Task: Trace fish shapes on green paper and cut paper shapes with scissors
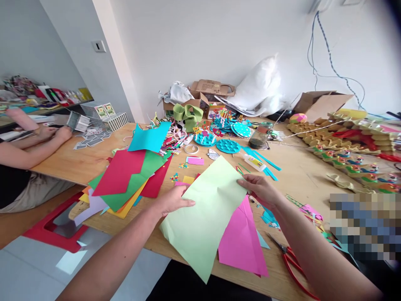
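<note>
A pale green sheet of paper [205, 217] is held up in front of me by both hands, tilted over the table's near edge. My left hand [177, 200] grips its left side, thumb on top and fingers partly behind it. On the upper right edge, my right hand [258, 188] pinches the sheet. Under it, to the right, lies a pink sheet [239, 242]. Red-handled scissors [290, 259] rest beneath my right forearm. Left of my left hand is a pile of coloured sheets with red paper [119, 171], green paper [147, 171] and a blue piece [149, 138].
A glue bottle [254, 162] and blue strips [269, 161] lie beyond my right hand. Farther back are blue discs [228, 146], a glass jar [258, 136] and cardboard boxes [211, 88]. Egg trays [313, 136] stand right. Another person's hands [62, 133] handle cards at left, near a red stool [53, 230].
</note>
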The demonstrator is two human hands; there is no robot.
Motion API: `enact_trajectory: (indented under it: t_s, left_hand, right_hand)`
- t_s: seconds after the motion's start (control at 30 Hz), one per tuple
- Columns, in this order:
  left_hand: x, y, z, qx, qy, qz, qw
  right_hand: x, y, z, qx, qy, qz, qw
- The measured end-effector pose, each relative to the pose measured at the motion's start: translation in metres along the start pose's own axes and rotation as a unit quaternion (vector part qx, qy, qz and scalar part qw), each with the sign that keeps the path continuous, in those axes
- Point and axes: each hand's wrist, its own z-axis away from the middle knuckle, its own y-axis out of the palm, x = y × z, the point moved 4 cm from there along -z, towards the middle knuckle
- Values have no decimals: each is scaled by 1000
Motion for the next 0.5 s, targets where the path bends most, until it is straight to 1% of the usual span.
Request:
enact_trajectory:
  t_s: [0.1, 0.17, 0.3, 0.37, 0.5]
  left_hand:
    - [2, -6, 12, 14, -62, 1, 998]
    - [5, -13, 18, 6, -88, -1, 996]
    - [9, -23, 25, -10, -93, 15, 996]
    - [10, -23, 28, -8, -92, 23, 995]
    - [10, -11, 37, 11, -93, 43, 995]
  right_hand:
    - [-9, -8, 0, -20, 8, -26, 999]
    - [-14, -10, 1, -12, 24, -29, 999]
    - [-15, -7, 8, 23, 44, -20, 999]
    - [-14, -6, 11, 16, 43, -21, 999]
    - [-11, -9, 15, -47, 21, -47, 998]
